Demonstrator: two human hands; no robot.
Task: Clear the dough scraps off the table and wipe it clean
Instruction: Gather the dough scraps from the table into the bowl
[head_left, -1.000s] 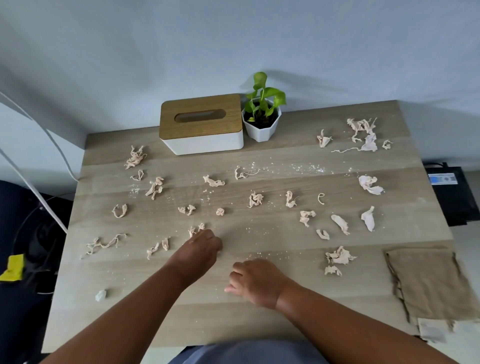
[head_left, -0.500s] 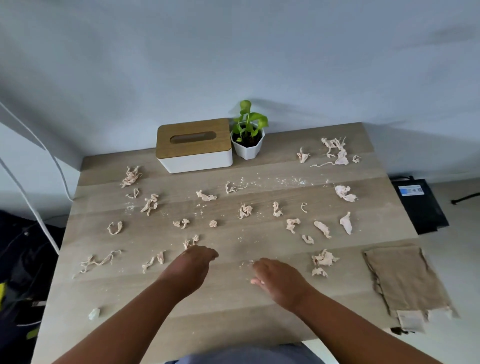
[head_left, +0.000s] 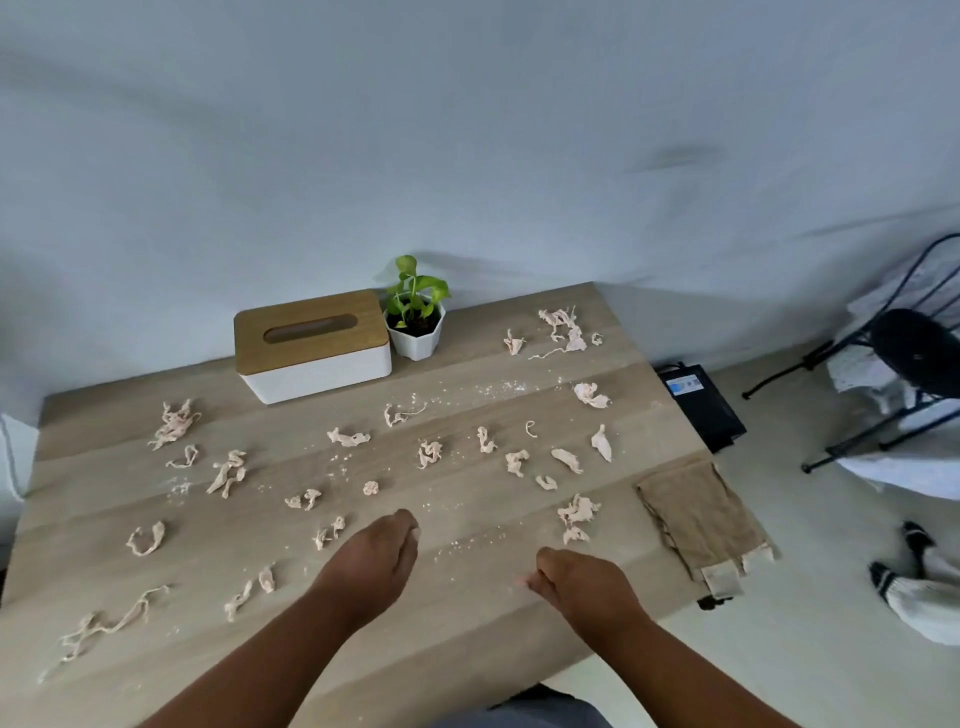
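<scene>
Roughly 25 dough scraps (head_left: 430, 453) scattered over the table (head_left: 467, 634), 9 to 3 o'clock. One cloth (head_left: 701, 514) at 3 o'clock edge. One tissue box (head_left: 311, 345), one plant pot (head_left: 415, 332) holding a plant, 12 o'clock. Left hand (head_left: 371, 564) fingers curled, contents cannot tell; right hand (head_left: 584, 584) likewise

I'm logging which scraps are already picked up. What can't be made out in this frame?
- Head view: whether the left hand or right hand holds dough; the fingers curl under, backs face the camera.
- Tissue box contents: slot too dark.
- Table near edge: cut off by the frame.
</scene>
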